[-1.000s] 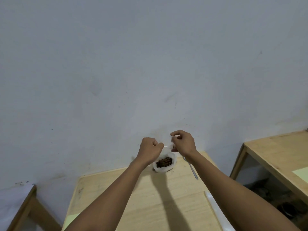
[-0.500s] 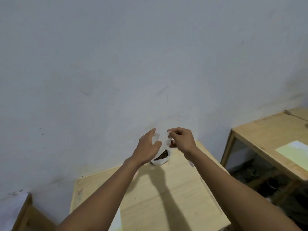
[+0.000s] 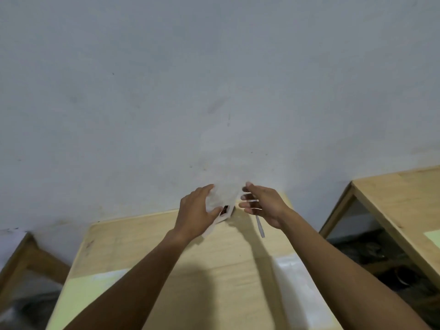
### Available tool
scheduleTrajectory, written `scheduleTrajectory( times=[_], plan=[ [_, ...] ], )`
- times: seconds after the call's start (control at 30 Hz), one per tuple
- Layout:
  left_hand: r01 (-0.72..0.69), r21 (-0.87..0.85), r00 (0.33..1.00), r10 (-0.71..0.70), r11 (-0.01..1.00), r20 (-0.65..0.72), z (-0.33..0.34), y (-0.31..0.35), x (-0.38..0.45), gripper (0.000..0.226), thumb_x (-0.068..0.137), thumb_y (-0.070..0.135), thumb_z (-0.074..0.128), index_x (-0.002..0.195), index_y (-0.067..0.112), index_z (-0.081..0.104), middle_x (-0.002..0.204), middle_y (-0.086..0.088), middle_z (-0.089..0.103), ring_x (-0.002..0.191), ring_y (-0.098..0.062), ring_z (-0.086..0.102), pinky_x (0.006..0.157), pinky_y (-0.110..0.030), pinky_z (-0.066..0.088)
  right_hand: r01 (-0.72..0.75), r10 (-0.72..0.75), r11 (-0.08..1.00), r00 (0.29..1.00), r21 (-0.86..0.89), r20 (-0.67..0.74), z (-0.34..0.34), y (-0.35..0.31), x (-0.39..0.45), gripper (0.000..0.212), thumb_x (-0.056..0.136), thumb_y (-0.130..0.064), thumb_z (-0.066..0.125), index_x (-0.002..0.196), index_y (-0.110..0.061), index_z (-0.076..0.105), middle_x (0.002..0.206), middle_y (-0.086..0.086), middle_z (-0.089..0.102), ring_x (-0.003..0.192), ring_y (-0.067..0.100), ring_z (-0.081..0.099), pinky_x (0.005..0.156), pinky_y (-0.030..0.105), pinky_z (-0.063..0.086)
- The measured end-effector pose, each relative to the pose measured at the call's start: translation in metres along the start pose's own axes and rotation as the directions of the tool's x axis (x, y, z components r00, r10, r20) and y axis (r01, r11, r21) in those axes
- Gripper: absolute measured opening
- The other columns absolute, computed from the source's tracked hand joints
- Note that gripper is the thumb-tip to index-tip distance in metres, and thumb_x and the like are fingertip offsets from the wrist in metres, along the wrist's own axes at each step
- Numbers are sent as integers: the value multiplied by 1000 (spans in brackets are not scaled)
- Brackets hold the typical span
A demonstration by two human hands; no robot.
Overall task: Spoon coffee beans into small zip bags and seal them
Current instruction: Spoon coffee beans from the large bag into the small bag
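A white plastic bag of coffee beans (image 3: 225,196) stands at the far edge of the wooden table (image 3: 152,236), against the wall; dark beans show through a gap low down. My left hand (image 3: 196,210) wraps the bag's left side, thumb in front and fingers behind. My right hand (image 3: 264,203) hovers just right of the bag with fingers spread and nothing in them. A spoon (image 3: 260,226) lies on the table under my right hand, only its pale handle showing. A small flat pale piece (image 3: 210,231), perhaps a zip bag, pokes out beneath my left hand.
Clear plastic sheets or bags (image 3: 294,282) lie on the table's right side. A pale green sheet (image 3: 88,291) lies at the left. A second wooden table (image 3: 404,194) stands to the right, across a gap with dark clutter. Another wooden frame (image 3: 26,253) is at the left.
Both hands have opened from closed pinches at the bag's top. My left hand now cups the bag's side and my right hand has let go. The view has shifted.
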State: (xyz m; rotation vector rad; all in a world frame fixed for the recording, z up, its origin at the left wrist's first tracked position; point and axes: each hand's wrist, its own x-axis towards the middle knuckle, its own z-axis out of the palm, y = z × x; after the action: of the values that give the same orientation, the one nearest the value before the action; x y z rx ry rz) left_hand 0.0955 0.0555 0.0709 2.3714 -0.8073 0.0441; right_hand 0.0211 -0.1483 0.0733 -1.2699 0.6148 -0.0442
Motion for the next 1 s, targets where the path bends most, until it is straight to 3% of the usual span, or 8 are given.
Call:
scheduleTrajectory(
  times=[0.13,0.23,0.33,0.5,0.63,0.77,0.9,1.0],
  plan=[
    [204,-80,979,-203,976,13,1,-27,-17,62,81,45,72,135,24,50,126,8,60,117,-11,56,100,-35,44,-73,3,939,979,-335,-205,-38,61,34,14,90,-21,66,80,-11,66,85,13,63,67,21,58,63,28,47],
    [296,-119,955,-297,948,11,4,-41,-29,59,75,43,77,127,24,56,109,9,65,104,-13,60,89,-33,48,-156,-11,762,967,-629,-253,-48,93,48,20,89,-22,62,89,-4,71,84,14,70,63,19,60,57,24,45],
    [337,-131,941,-340,932,0,5,-48,-38,59,74,40,80,124,18,58,105,6,65,98,-15,60,83,-32,49,-156,-29,604,976,-781,-217,-50,108,67,28,90,-28,59,95,-3,69,94,17,70,82,30,65,73,39,55],
    [414,-183,906,-424,892,-16,3,-49,-63,61,76,41,79,128,18,56,104,7,63,96,-12,59,79,-27,43,-215,-159,376,943,-902,-291,-25,114,70,25,96,-28,48,108,-9,59,111,12,53,107,33,53,81,40,44],
    [446,-173,890,-456,878,-18,-3,-54,-86,63,77,39,78,131,18,54,106,8,61,97,-10,57,80,-25,41,-275,-226,460,884,-845,-410,-16,115,82,22,94,-23,52,107,-8,61,107,11,55,105,32,55,85,41,47],
    [454,-179,886,-463,873,-9,-4,-60,-96,68,77,41,77,136,20,50,113,7,61,101,-11,58,82,-26,43,-336,-68,496,904,-801,-421,-25,115,105,29,92,-15,48,117,-4,58,120,18,55,114,38,52,91,49,45],
    [458,-202,885,-466,866,8,-1,-60,-95,68,78,39,77,137,21,49,112,9,60,101,-10,57,81,-25,41,-413,-86,517,847,-750,-525,-23,116,107,22,93,-20,54,110,-9,63,114,11,58,114,31,53,95,43,44],
    [468,-210,881,-472,859,32,2,-63,-92,68,78,40,77,137,21,49,111,9,60,101,-10,56,81,-26,40,-359,-60,568,880,-741,-472,-34,122,106,25,95,-22,52,114,-7,57,118,12,59,115,34,55,96,43,43]
  ],
)
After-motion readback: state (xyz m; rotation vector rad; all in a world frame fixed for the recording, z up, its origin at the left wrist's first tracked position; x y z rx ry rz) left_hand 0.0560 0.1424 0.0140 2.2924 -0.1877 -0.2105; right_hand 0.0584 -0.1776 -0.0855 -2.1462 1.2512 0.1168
